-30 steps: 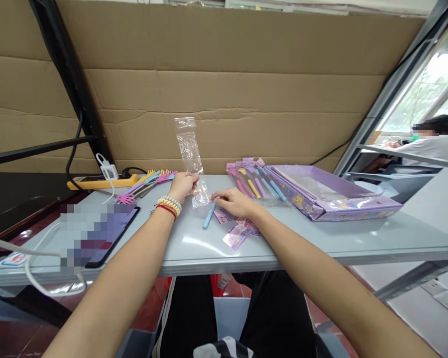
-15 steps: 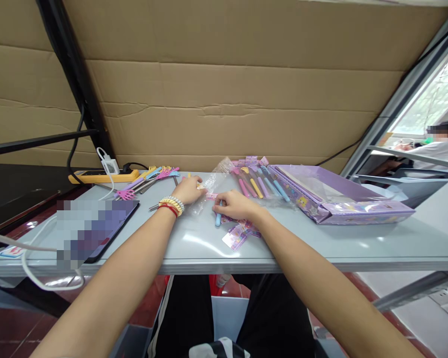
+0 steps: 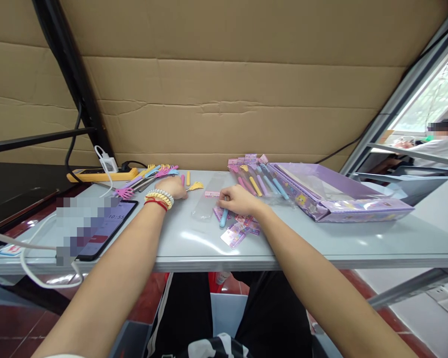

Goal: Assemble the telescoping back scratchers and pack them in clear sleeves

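Note:
My left hand [image 3: 173, 188] rests low over the table at the left, beside a yellow hand-shaped back scratcher head [image 3: 196, 186] whose thin rod runs toward it. Its fingers are mostly hidden. The fingers of my right hand [image 3: 239, 200] are pinched together, with the blue handle of a back scratcher [image 3: 223, 219] sticking out below them; the rest of it is hidden. A flat clear plastic bag [image 3: 201, 210] with a pink label strip lies between the hands. Pink and purple printed cards [image 3: 234, 235] spread below my right hand.
More back scratchers [image 3: 160, 171] lie loose at the back left. Bagged ones [image 3: 259, 184] sit beside an open purple box [image 3: 362, 214] at right. A phone [image 3: 104, 233], white cable and yellow power strip [image 3: 123, 175] occupy the left. A person sits far right.
My left hand has moved left, off the clear bag, exposing the yellow back scratcher head. The bag now lies flat. My right hand has shifted slightly right together with the blue handle.

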`<act>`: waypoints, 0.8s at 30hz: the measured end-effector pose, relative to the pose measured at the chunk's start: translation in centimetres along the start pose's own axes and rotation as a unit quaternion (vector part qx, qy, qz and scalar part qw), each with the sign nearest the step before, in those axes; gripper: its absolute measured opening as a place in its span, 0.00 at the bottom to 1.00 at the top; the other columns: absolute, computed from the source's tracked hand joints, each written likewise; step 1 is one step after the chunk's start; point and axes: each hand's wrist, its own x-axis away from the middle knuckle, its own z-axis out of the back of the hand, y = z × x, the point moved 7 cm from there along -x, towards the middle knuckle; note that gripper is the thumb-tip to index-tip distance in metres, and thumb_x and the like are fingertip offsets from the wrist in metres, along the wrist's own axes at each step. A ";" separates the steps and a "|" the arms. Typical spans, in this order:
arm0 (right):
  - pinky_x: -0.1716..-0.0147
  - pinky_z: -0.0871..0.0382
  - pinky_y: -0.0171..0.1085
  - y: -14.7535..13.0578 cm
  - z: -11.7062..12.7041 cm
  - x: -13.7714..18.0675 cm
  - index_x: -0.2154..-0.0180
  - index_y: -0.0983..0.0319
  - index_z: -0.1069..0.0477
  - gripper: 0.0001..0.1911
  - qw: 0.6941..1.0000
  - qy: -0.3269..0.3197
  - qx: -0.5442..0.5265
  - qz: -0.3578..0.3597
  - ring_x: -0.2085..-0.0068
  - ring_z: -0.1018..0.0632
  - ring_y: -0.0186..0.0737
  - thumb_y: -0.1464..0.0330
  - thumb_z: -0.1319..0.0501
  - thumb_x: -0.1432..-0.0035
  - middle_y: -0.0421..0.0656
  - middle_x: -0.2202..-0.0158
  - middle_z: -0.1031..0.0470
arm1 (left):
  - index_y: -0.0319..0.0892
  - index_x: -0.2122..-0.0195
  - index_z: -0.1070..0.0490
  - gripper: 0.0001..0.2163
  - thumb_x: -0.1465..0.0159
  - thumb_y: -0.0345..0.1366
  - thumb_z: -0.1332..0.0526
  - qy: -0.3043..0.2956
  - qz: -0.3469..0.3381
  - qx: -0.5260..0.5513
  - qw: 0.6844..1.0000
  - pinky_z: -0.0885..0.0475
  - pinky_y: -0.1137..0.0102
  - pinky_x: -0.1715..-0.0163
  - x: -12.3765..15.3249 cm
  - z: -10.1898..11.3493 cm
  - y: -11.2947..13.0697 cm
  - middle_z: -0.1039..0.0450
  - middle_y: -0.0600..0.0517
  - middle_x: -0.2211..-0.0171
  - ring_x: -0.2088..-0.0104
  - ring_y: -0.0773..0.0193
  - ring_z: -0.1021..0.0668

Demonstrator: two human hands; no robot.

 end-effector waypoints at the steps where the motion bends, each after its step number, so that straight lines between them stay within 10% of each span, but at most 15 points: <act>1: 0.76 0.46 0.32 0.1 0.1 0.0 0.75 0.62 0.31 0.08 1.000 0.010 -0.001 0.001 0.77 0.34 0.31 0.66 0.42 0.49 0.38 0.80 0.31 | 0.41 0.72 0.26 0.11 0.57 0.36 0.33 -0.015 0.009 -0.034 0.999 0.29 0.61 0.62 0.1 -0.2 0.0 0.22 0.40 0.67 0.62 0.46 0.22; 6: 0.77 0.48 0.33 0.3 0.9 0.0 0.75 0.63 0.31 0.10 0.998 0.060 -0.016 -0.009 0.78 0.36 0.31 0.64 0.42 0.48 0.37 0.81 0.34 | 0.39 0.67 0.27 0.07 0.45 0.35 0.40 -0.005 -0.022 -0.072 0.997 0.30 0.63 0.60 0.8 -0.1 1.8 0.23 0.38 0.61 0.57 0.48 0.22; 11: 0.78 0.48 0.33 0.4 1.3 0.0 0.74 0.64 0.30 0.22 0.982 0.097 -0.158 -0.034 0.78 0.37 0.30 0.51 0.43 0.45 0.37 0.81 0.35 | 0.41 0.56 0.31 0.13 0.35 0.40 0.50 0.004 -0.202 0.198 0.959 0.32 0.72 0.71 2.8 0.4 6.4 0.26 0.51 0.70 0.75 0.66 0.25; 17: 0.86 0.52 0.31 2.1 1.7 -0.7 0.73 0.63 0.32 0.27 0.841 0.161 -0.511 -0.077 0.85 0.40 0.26 0.45 0.36 0.56 0.35 0.85 0.36 | 0.41 0.61 0.27 0.14 0.36 0.44 0.47 0.015 -0.334 0.196 0.922 0.35 0.72 0.70 4.3 -0.5 9.3 0.27 0.55 0.74 0.74 0.67 0.28; 24: 0.89 0.51 0.26 2.8 3.6 -0.1 0.72 0.63 0.31 0.22 0.730 0.226 -0.643 -0.049 0.85 0.37 0.24 0.55 0.27 0.62 0.37 0.82 0.29 | 0.44 0.66 0.27 0.15 0.33 0.44 0.50 0.161 -0.267 0.052 0.949 0.41 0.68 0.70 3.7 0.8 8.4 0.24 0.50 0.69 0.68 0.60 0.26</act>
